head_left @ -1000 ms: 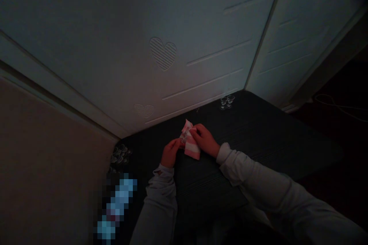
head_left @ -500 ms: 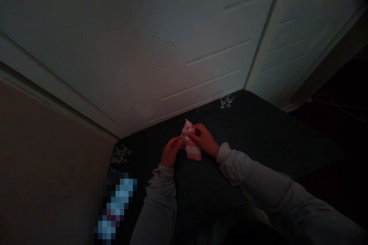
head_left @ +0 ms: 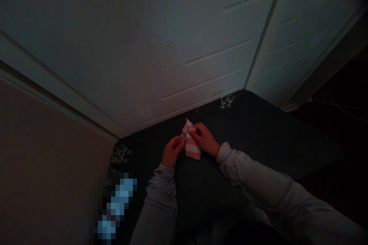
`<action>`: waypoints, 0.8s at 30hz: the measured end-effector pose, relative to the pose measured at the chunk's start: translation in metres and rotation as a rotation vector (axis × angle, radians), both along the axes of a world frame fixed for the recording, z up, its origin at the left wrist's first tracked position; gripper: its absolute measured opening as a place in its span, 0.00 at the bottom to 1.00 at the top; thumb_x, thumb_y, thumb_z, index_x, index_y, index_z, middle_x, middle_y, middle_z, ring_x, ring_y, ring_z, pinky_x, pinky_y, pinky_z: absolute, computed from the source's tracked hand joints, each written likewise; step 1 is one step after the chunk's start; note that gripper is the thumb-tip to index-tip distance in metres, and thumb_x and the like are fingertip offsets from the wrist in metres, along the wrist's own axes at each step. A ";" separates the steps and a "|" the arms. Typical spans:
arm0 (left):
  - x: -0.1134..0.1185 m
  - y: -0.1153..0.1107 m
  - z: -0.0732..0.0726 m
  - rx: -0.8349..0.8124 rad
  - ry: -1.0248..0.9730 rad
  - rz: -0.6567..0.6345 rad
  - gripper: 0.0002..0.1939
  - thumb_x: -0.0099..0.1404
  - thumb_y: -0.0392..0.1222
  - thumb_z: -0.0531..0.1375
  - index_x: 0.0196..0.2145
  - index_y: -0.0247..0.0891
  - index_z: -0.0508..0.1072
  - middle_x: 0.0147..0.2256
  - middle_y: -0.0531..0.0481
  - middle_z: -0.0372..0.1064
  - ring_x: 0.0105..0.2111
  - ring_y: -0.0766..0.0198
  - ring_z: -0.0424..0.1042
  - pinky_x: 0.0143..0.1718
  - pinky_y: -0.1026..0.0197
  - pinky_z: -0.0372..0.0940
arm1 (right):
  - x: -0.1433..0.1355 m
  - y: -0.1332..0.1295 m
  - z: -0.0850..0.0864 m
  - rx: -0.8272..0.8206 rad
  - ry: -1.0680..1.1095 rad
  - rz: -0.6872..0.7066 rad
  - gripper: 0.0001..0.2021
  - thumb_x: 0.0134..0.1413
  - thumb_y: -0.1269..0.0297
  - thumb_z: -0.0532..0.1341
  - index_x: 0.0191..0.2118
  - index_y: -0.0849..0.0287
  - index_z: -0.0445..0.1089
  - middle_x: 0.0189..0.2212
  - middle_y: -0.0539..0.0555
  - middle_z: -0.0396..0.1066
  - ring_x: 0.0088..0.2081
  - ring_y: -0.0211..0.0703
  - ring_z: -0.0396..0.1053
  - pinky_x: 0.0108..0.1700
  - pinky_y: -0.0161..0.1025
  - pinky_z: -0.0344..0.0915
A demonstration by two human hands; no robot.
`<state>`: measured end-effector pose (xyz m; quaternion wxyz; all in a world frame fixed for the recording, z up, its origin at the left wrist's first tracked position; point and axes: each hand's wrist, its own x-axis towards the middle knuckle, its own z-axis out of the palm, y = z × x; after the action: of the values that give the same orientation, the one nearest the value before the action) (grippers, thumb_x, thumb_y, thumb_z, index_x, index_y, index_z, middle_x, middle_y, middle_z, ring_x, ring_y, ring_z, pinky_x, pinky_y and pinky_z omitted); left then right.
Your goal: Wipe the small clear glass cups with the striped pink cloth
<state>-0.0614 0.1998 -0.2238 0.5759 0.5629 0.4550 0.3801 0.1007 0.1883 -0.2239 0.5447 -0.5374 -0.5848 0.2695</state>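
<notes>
My left hand is closed, thumb and fingers pinched on a small clear stemmed glass, mostly hidden by the fingers and cloth. From the other side, my right hand grips a pink-and-white striped cloth against the glass. The cloth's lower end hangs down over the dark tabletop, and one corner sticks up above the fingers. Dim light blurs the finer detail between the fingertips.
Two small stemmed glasses stand by the wall at the table's back edge. Several more glasses cluster at the left edge. Nearer me lies a pixelated bright object. The dark table meets white panels with embossed hearts.
My left fingers have shifted slightly on the glass, and the cloth's folds lie a little differently under my right hand. Everything else stays put.
</notes>
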 end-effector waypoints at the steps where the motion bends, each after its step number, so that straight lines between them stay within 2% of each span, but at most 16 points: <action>1: 0.000 0.000 0.000 0.001 -0.001 0.000 0.17 0.50 0.41 0.61 0.39 0.35 0.67 0.35 0.47 0.71 0.35 0.62 0.70 0.41 0.58 0.62 | 0.000 0.000 0.000 0.003 0.000 -0.003 0.06 0.50 0.65 0.55 0.26 0.58 0.59 0.26 0.49 0.57 0.29 0.38 0.58 0.32 0.36 0.57; 7: -0.001 0.000 -0.001 0.008 -0.009 -0.001 0.17 0.49 0.40 0.61 0.39 0.35 0.67 0.35 0.47 0.71 0.37 0.62 0.70 0.42 0.58 0.61 | 0.001 0.000 0.000 0.017 -0.019 0.011 0.09 0.54 0.64 0.50 0.26 0.58 0.60 0.27 0.50 0.58 0.30 0.38 0.58 0.33 0.36 0.56; 15: 0.000 0.000 -0.001 -0.011 -0.035 0.077 0.17 0.47 0.40 0.63 0.37 0.36 0.66 0.33 0.49 0.70 0.35 0.63 0.69 0.39 0.59 0.62 | -0.002 0.001 -0.003 -0.008 0.016 -0.015 0.07 0.47 0.64 0.58 0.25 0.59 0.59 0.26 0.49 0.57 0.29 0.37 0.58 0.31 0.35 0.57; 24: 0.000 0.001 -0.005 0.070 -0.075 0.103 0.18 0.45 0.35 0.64 0.36 0.36 0.67 0.34 0.49 0.68 0.34 0.65 0.68 0.38 0.60 0.63 | -0.003 0.000 -0.002 -0.002 0.006 -0.004 0.07 0.43 0.67 0.60 0.27 0.59 0.59 0.28 0.49 0.57 0.30 0.38 0.58 0.32 0.37 0.58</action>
<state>-0.0613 0.2010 -0.2288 0.5523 0.5438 0.4478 0.4458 0.0978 0.1887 -0.2260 0.5466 -0.5381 -0.5817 0.2707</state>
